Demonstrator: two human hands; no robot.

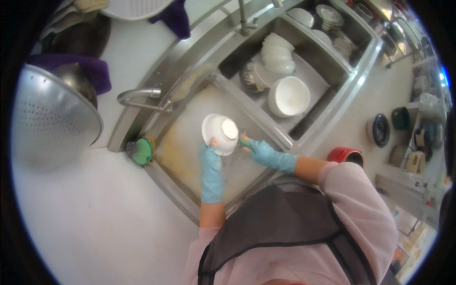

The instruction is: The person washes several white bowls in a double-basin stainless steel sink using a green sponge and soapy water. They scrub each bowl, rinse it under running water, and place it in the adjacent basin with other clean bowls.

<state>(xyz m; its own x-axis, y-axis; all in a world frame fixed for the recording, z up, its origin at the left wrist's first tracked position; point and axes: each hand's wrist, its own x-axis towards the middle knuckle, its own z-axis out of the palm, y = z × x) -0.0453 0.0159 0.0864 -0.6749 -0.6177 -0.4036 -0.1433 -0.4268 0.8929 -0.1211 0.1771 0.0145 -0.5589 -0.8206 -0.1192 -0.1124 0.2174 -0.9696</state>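
My left hand (211,156), in a light blue glove with a bare fingertip showing, grips the rim of a white bowl (220,137). The bowl is tilted so that its outer wall and foot ring face up. Just right of it, my right hand (263,152), gloved alike, holds a small green scouring pad (244,143) mostly hidden by the fingers. From this view I cannot tell whether the pad touches the bowl. Both hands are over the near basin of a steel sink (185,135), whose soapy-looking water has yellowish patches.
Stacked white bowls (290,96) stand in the middle basin, with more dishes (329,16) in the far one. A curved faucet (139,93) reaches over the near basin's left side. A green sponge (144,151) sits on its corner, near a large perforated steel colander (53,117).
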